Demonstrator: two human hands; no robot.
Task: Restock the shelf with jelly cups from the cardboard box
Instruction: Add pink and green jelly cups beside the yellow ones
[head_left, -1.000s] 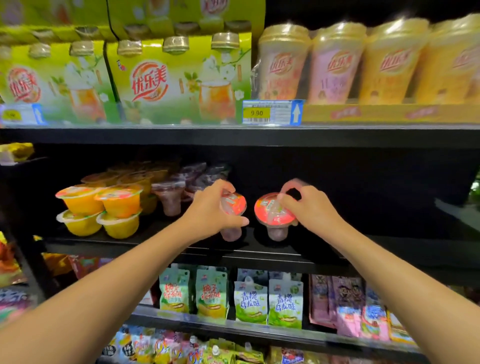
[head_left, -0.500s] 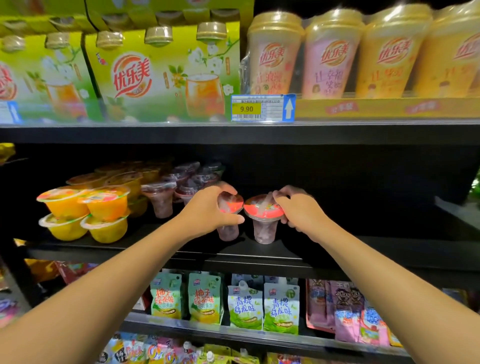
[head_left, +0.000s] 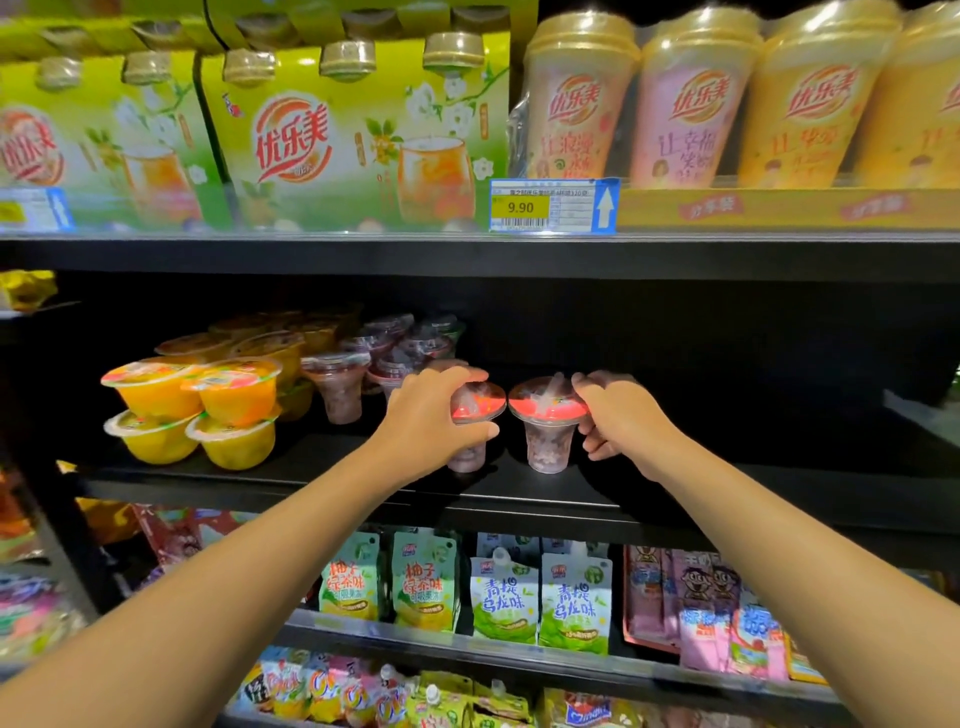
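Hands meet near the middle of the frame, each on a red-lidded jelly cup standing on the dark middle shelf (head_left: 519, 483). Left hand (head_left: 434, 415) curls over the left jelly cup (head_left: 470, 431), thumb below the lid's rim and fingers arched across the top, so the grip is closed round the lid. Right hand (head_left: 618, 415) holds the right jelly cup (head_left: 548, 431) from the side: its forefinger rests on the far edge of the red lid and the thumb tucks in under the rim beside the clear body. Both cups stand upright, bases on the shelf, and their lids touch or very nearly touch (the gap is too fine to call).

To the left of centre, behind and beside the left hand, more purplish cups (head_left: 340, 384) run back in rows into the shadow. Further left sit the yellow fruit cups (head_left: 197, 410), stacked two high, with others behind them.

Across the top of the frame, green multipack cartons (head_left: 337, 140) fill the upper left and tall milk tea cups (head_left: 691, 104) the upper right, with a yellow price tag (head_left: 553, 206) reading 9.90 between them on the shelf edge. Below centre, pouch drinks (head_left: 467, 587) hang in a row, green and white.
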